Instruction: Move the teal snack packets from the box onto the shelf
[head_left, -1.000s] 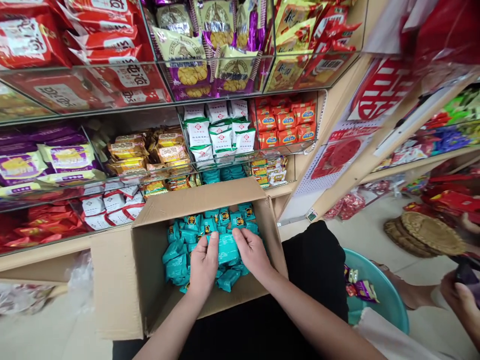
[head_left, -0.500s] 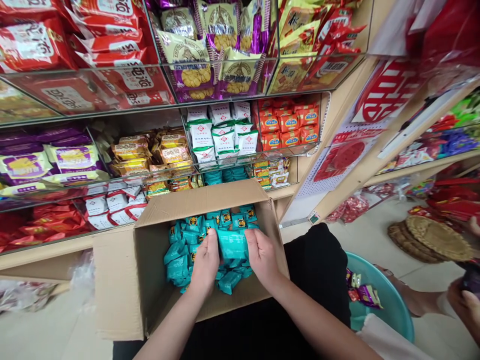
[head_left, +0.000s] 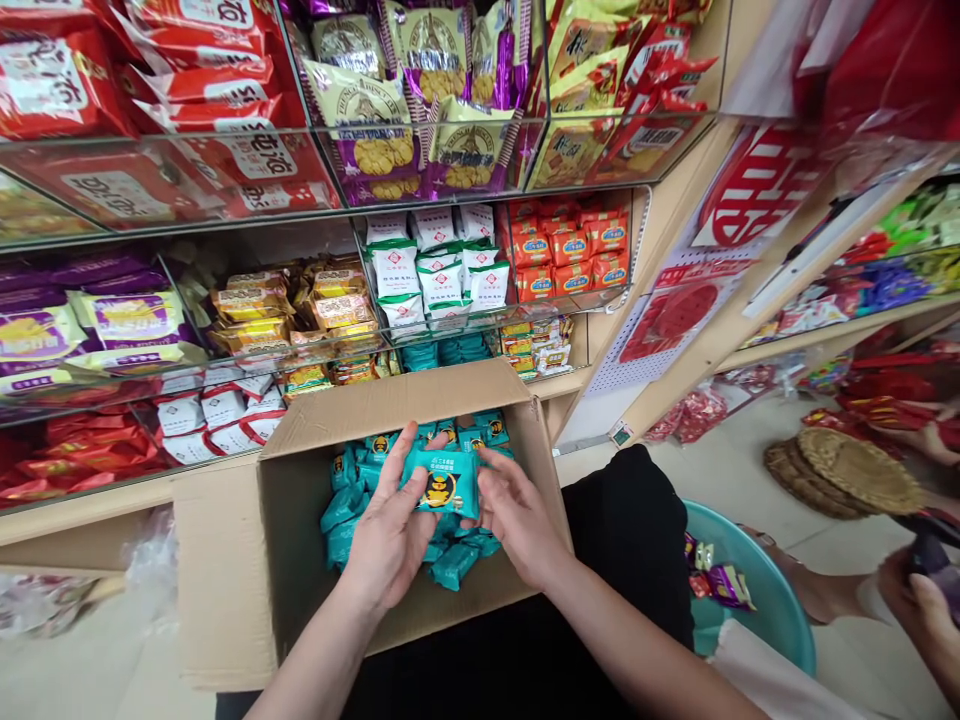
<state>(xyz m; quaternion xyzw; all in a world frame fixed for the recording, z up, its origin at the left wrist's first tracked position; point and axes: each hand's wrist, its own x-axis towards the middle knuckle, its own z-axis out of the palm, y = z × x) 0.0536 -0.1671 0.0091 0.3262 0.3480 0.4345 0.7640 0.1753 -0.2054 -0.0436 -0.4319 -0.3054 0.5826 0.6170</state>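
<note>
A teal snack packet (head_left: 457,478) with a black and yellow printed emblem is held between my two hands, above an open cardboard box (head_left: 221,580). My left hand (head_left: 390,530) grips its left side, thumb on the front and fingers behind. At the packet's right edge, my right hand (head_left: 521,515) pinches it between thumb and fingers. Below lie many similar teal packets (head_left: 456,565), loose inside the box. The box rests against my black-clothed lap, its left flap folded outward.
Shelves in front hold red packets (head_left: 255,150), biscuit packets (head_left: 375,150) and white-green packets (head_left: 442,280) behind clear dividers. A teal basin (head_left: 795,620) with a few snacks stands at right. Beyond are woven baskets (head_left: 855,470) and another person's hand (head_left: 930,610) with a dark object.
The teal packet has turned over, from its plain printed side to the emblem side. My left hand has shifted its grip, spreading its fingers behind the packet. The view has moved slightly.
</note>
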